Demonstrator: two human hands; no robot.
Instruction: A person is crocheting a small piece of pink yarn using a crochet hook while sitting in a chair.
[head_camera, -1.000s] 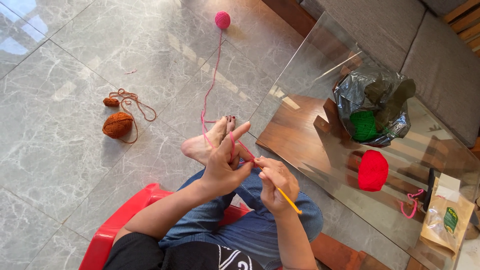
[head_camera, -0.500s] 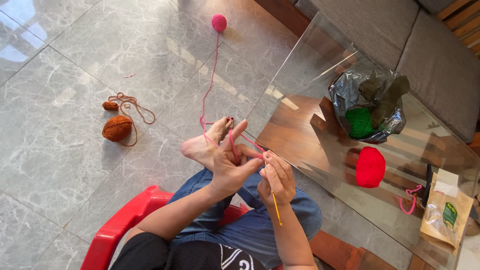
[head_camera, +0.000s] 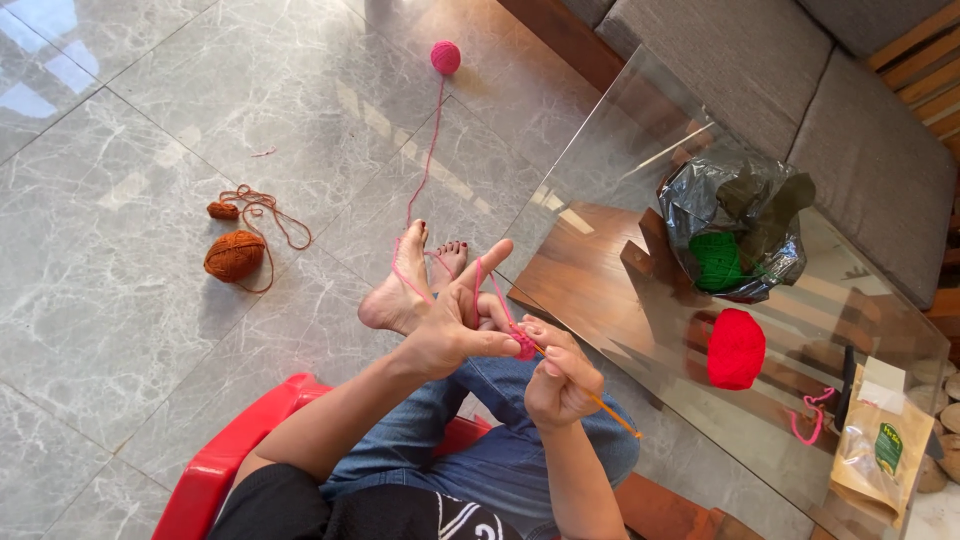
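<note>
Two hands meet over the lap in the head view. Left hand has index finger raised, thumb and other fingers pinching a small pink crochet piece, with pink yarn strand looped over that finger. The strand runs across the bare foot to the pink yarn ball on the tiled floor. Right hand, fingers curled together, grips a yellow crochet hook at the piece. Orange yarn ball lies left; red yarn ball on glass table.
</note>
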